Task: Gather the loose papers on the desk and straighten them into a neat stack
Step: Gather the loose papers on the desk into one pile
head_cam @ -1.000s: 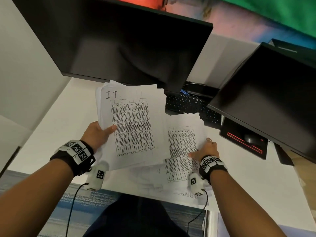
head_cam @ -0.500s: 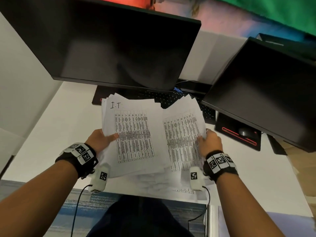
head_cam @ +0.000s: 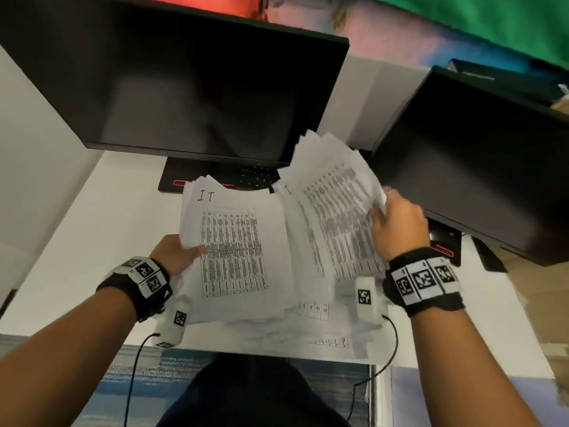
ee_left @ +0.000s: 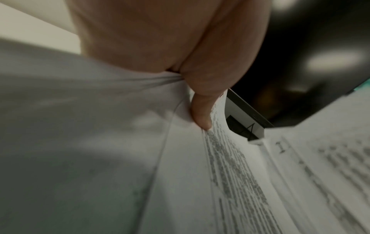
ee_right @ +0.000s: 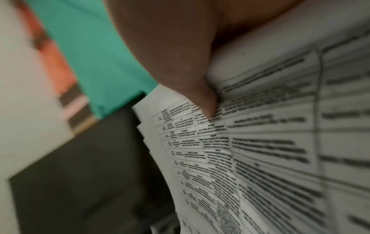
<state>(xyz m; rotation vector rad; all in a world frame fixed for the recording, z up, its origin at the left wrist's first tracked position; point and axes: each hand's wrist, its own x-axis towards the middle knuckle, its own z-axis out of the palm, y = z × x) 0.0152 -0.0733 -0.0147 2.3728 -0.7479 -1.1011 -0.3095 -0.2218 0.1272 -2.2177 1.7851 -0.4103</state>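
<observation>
Two bundles of printed table sheets are held above the white desk (head_cam: 98, 223). My left hand (head_cam: 180, 252) grips the left bundle (head_cam: 234, 251), headed "I.T", at its left edge, thumb on top; the thumb (ee_left: 202, 114) shows pressed on the paper (ee_left: 230, 174). My right hand (head_cam: 397, 229) grips the right bundle (head_cam: 335, 217) at its right edge and tilts it up and leftward, with the thumb (ee_right: 206, 101) on the printed face (ee_right: 270, 150). The two bundles overlap at the middle. More loose sheets (head_cam: 326, 337) lie flat on the desk beneath.
A large dark monitor (head_cam: 172, 87) hangs over the back of the desk and a second one (head_cam: 480, 167) stands at the right. A black keyboard (head_cam: 252, 177) sits under the first. The desk's front edge (head_cam: 261, 354) runs just below the sheets.
My right hand lifted its bundle off the desk and swung it up toward the left bundle. The left hand kept its grip and shifted little.
</observation>
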